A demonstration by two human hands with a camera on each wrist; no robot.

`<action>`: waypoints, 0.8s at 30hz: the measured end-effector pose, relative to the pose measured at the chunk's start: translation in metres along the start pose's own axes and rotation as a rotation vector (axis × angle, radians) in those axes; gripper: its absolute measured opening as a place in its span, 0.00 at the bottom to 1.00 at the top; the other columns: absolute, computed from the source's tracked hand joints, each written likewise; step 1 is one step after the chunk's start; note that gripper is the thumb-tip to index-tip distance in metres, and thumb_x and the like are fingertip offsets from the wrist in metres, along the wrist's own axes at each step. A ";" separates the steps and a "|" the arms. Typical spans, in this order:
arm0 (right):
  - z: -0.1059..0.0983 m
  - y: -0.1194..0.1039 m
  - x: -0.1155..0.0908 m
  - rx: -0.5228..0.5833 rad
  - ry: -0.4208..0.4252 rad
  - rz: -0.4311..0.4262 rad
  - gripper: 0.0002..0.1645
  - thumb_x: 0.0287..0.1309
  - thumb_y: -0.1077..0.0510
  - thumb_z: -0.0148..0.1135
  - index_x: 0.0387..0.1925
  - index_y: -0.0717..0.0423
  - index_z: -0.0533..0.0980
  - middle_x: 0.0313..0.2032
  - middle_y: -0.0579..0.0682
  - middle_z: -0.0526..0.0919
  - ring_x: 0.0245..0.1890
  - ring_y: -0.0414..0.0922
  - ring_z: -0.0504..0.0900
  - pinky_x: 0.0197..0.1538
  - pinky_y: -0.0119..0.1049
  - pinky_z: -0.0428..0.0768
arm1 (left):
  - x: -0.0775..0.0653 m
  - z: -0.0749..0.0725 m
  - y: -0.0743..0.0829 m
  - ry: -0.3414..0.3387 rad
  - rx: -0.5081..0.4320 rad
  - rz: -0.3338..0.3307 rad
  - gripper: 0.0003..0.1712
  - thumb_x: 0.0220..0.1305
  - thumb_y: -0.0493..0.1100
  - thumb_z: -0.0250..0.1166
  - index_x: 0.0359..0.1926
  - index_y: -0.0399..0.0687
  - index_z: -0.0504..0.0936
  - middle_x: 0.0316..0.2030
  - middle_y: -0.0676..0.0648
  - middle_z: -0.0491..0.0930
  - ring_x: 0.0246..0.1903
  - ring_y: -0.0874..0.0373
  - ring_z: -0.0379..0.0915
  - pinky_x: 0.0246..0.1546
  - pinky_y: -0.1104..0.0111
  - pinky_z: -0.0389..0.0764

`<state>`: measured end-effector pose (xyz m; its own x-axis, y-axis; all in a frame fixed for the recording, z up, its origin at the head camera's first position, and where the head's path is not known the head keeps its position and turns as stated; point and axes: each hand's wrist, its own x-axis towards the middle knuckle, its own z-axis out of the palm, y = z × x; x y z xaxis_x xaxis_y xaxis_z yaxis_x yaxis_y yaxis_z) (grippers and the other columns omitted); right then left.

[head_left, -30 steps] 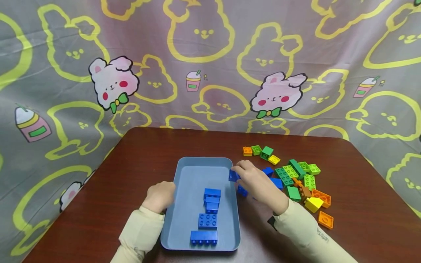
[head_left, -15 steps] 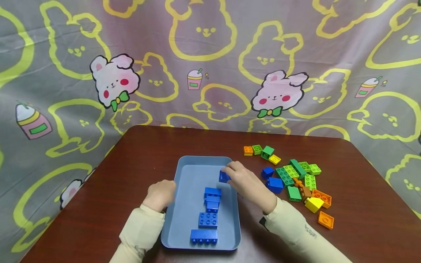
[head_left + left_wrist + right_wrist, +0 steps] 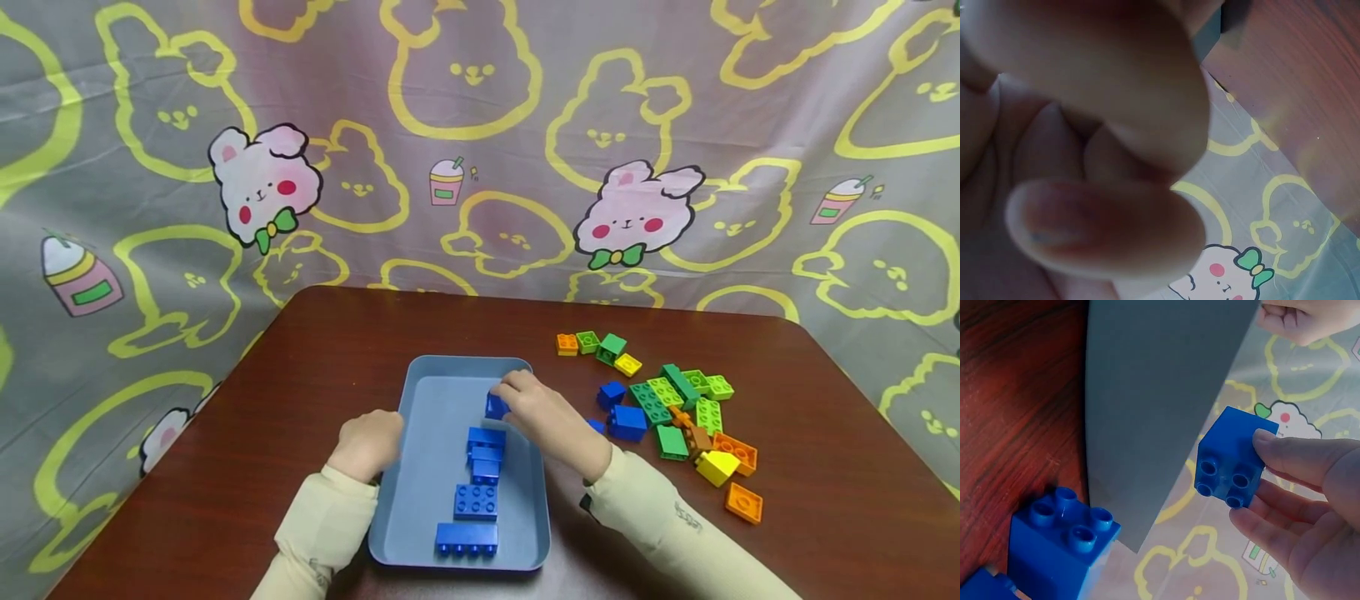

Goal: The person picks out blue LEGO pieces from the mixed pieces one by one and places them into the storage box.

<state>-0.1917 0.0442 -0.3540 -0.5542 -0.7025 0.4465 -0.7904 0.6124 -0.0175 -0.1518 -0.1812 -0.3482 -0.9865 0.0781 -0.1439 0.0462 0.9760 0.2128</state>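
Several blue bricks [image 3: 476, 502] are lying in a column inside the blue-grey tray [image 3: 420, 500]. At its left rim, the left hand [image 3: 369, 444] is resting with fingers curled, holding nothing visible. Farther out, the right hand [image 3: 543, 417] is pinching a blue block [image 3: 495, 407] between thumb and fingers, above the tray. Mixed-colour pieces [image 3: 649, 403] are lying on the table's [image 3: 825, 475] right; behind, a patterned curtain [image 3: 510, 175] is hanging.

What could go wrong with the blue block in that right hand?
The right hand pinches the blue block with its fingertips, so it might slip and drop.

It's over the tray, close to the row of blue blocks, so it could bump them.

The right sleeve is near the loose blue blocks outside the tray and might nudge them.
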 end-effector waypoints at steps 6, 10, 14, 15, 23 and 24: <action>0.007 0.000 0.003 -0.006 -0.023 -0.031 0.21 0.44 0.62 0.71 0.43 0.63 0.80 0.38 0.56 0.82 0.39 0.45 0.79 0.41 0.36 0.86 | 0.000 -0.001 0.001 0.001 -0.001 -0.003 0.24 0.60 0.38 0.53 0.09 0.49 0.57 0.11 0.50 0.58 0.14 0.58 0.59 0.17 0.64 0.63; 0.010 -0.001 0.003 0.006 -0.042 -0.039 0.20 0.45 0.61 0.69 0.44 0.63 0.80 0.38 0.56 0.82 0.40 0.45 0.79 0.42 0.36 0.86 | 0.000 -0.001 0.001 -0.001 -0.001 -0.007 0.23 0.59 0.39 0.54 0.09 0.48 0.60 0.12 0.48 0.64 0.16 0.56 0.63 0.18 0.63 0.65; 0.013 -0.001 0.004 0.018 -0.058 -0.037 0.20 0.46 0.60 0.69 0.44 0.63 0.79 0.39 0.56 0.82 0.41 0.45 0.78 0.42 0.36 0.86 | 0.000 -0.001 0.001 -0.002 0.002 -0.009 0.22 0.59 0.39 0.54 0.09 0.48 0.62 0.13 0.47 0.68 0.17 0.56 0.65 0.18 0.62 0.68; 0.014 -0.001 0.004 0.021 -0.061 -0.036 0.21 0.46 0.60 0.69 0.44 0.63 0.79 0.39 0.56 0.82 0.41 0.46 0.78 0.43 0.37 0.86 | 0.000 -0.001 0.001 -0.003 0.002 -0.009 0.22 0.59 0.39 0.54 0.09 0.48 0.61 0.13 0.47 0.68 0.17 0.56 0.65 0.18 0.62 0.67; 0.016 -0.002 0.006 0.041 -0.086 -0.028 0.22 0.45 0.60 0.69 0.44 0.64 0.79 0.39 0.57 0.82 0.41 0.46 0.79 0.41 0.37 0.86 | 0.001 -0.001 0.001 -0.001 0.009 -0.007 0.21 0.59 0.39 0.54 0.10 0.47 0.63 0.15 0.45 0.72 0.17 0.56 0.65 0.19 0.62 0.69; 0.017 -0.002 0.006 0.043 -0.091 -0.030 0.22 0.45 0.60 0.69 0.45 0.64 0.79 0.38 0.57 0.82 0.41 0.46 0.79 0.41 0.37 0.86 | 0.001 -0.002 0.001 -0.001 0.009 -0.008 0.21 0.59 0.39 0.54 0.10 0.47 0.63 0.15 0.45 0.72 0.17 0.56 0.65 0.19 0.62 0.69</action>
<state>-0.1980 0.0328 -0.3665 -0.5504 -0.7514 0.3638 -0.8161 0.5761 -0.0448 -0.1527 -0.1806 -0.3465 -0.9867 0.0706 -0.1464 0.0398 0.9783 0.2032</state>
